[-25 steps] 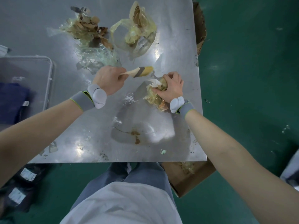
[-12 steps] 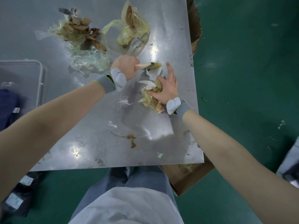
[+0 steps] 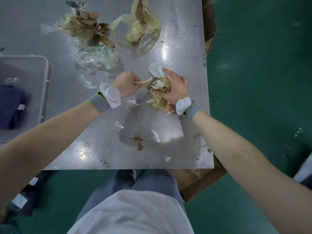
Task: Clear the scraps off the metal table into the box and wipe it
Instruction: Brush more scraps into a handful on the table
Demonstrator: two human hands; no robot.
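Note:
On the metal table (image 3: pixel 152 146), my left hand (image 3: pixel 127 83) grips the wooden handle of a small brush (image 3: pixel 146 81), whose head is pushed against a wad of yellowish plastic and white paper scraps (image 3: pixel 159 98). My right hand (image 3: pixel 174 88) is closed over that wad near the table's right edge. A white paper piece (image 3: pixel 155 69) sticks out beyond my right fingers. Farther back lie a pile of brown scraps and film (image 3: pixel 87 29), crumpled clear film (image 3: pixel 98 61) and a yellow bag (image 3: pixel 140 29). A cardboard box (image 3: pixel 200 181) stands on the floor under the table's near right corner.
A clear plastic bin (image 3: pixel 30 92) with dark blue contents sits on the table's left. Brown stains (image 3: pixel 139 141) and small bits mark the near part of the tabletop. A second cardboard edge (image 3: pixel 210 22) shows past the far right edge. Green floor (image 3: pixel 261 73) surrounds the table.
My left hand brought the brush rightward against the wad. My right hand opened for a moment, then closed again over the scraps and white paper.

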